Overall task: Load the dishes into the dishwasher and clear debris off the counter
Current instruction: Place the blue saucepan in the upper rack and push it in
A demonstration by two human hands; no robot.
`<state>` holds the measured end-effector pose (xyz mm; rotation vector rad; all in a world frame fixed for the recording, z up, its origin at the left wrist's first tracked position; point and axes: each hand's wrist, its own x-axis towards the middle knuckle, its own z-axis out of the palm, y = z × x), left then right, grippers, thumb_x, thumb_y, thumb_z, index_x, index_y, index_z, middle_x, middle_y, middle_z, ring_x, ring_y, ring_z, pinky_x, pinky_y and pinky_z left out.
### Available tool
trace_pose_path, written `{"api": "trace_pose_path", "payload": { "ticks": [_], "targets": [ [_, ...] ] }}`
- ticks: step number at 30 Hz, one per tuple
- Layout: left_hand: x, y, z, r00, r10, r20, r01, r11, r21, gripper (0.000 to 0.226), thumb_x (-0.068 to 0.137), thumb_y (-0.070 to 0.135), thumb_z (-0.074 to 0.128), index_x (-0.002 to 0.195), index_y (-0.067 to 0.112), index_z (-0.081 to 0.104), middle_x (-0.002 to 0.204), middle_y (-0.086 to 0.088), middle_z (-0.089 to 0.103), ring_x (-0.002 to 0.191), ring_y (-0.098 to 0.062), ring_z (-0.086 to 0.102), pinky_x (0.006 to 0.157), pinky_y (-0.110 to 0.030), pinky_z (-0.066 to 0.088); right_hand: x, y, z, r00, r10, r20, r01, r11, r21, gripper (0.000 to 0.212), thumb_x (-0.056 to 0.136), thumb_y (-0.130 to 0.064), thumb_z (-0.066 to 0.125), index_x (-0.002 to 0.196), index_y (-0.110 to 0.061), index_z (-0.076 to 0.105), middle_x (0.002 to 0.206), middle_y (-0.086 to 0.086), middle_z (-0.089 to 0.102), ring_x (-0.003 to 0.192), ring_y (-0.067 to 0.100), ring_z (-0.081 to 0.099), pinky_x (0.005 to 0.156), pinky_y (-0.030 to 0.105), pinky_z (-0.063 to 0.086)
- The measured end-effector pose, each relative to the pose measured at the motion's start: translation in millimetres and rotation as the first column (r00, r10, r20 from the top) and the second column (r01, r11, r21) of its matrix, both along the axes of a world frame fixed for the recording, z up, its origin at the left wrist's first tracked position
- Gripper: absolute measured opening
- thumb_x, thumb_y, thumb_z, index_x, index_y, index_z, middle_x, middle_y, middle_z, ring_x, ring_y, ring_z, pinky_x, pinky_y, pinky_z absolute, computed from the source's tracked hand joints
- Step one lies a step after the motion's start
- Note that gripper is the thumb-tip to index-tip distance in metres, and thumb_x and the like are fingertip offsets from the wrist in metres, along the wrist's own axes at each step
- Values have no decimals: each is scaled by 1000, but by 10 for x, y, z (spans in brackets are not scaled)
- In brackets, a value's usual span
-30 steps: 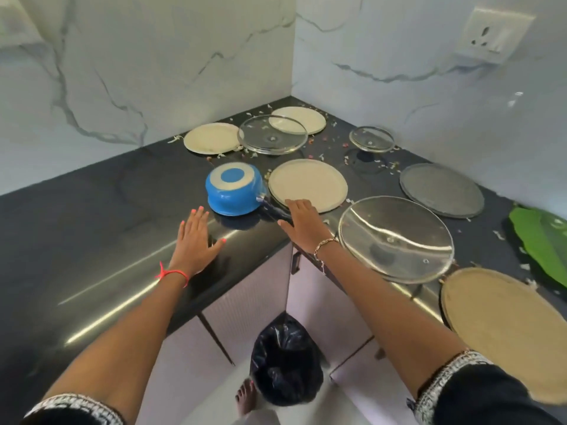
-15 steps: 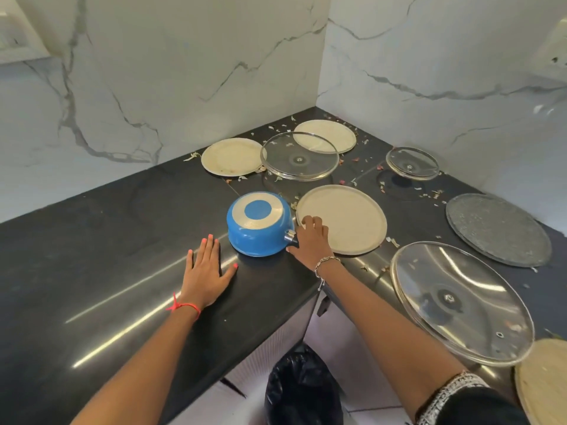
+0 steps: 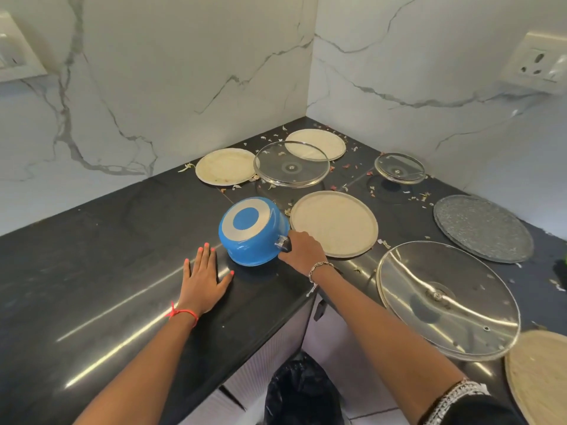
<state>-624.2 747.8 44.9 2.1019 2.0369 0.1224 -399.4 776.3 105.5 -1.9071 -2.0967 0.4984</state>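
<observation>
On the far left wall, a switch plate (image 3: 15, 56) is mounted above the black bench (image 3: 92, 271). The left hand (image 3: 205, 280) is laid flat on the bench with its fingers straight and spread, holding nothing; a red thread (image 3: 181, 314) is worn at its wrist.

Just beyond its fingertips, a blue saucepan (image 3: 251, 231) is found inverted, base uppermost and tilted. Behind it, near the wall, a cream plate (image 3: 225, 165) is set. The saucepan's dark handle is gripped by the right hand (image 3: 303, 250), whose fingers are curled round it.

Below the bench edge, a black bin bag (image 3: 302, 394) is seen on the floor.

A medium glass lid (image 3: 291, 168) is seen overlapping the edge of a second cream plate (image 3: 316, 144) in the corner. A round beige tray (image 3: 334, 223) is placed just beside the saucepan.

Debris (image 3: 349, 165) is scattered across the corner area. Further right, a small glass lid (image 3: 399, 168), a large glass lid (image 3: 448, 299) at the bench edge and a grey speckled plate (image 3: 483, 231) are recorded. Another beige tray (image 3: 540, 372) is partly cut off at the lower right. A wall socket (image 3: 537, 61) is fitted above.
</observation>
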Motion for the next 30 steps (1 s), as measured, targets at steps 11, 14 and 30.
{"api": "trace_pose_path", "payload": {
  "ticks": [11, 14, 30],
  "targets": [
    [428, -450, 171, 995, -79, 64, 80, 997, -2, 74, 96, 50, 31, 150, 8, 2, 158, -5, -4, 145, -17, -9, 116, -38, -8, 438, -721, 220, 957, -157, -242, 153, 988, -34, 24, 77, -25, 70, 82, -7, 56, 74, 5, 55, 68, 17, 54, 64, 25, 48],
    [613, -711, 186, 989, -121, 86, 119, 992, 31, 73, 97, 50, 31, 150, 9, 2, 158, -5, -4, 144, -15, -10, 117, -38, -8, 558, -1015, 184, 936, -217, -278, 211, 976, -52, 24, 77, -25, 68, 85, -6, 56, 75, 4, 55, 69, 18, 55, 60, 26, 45],
    [864, -2346, 132, 957, -290, -28, 292, 955, 62, 76, 95, 54, 29, 150, 10, 0, 158, -6, -4, 144, -19, -11, 110, -33, -15, 616, -3014, 4, 839, -345, -421, 356, 933, -56, 25, 78, -13, 62, 58, -8, 47, 58, 5, 51, 53, 14, 47, 51, 27, 40]
  ]
}}
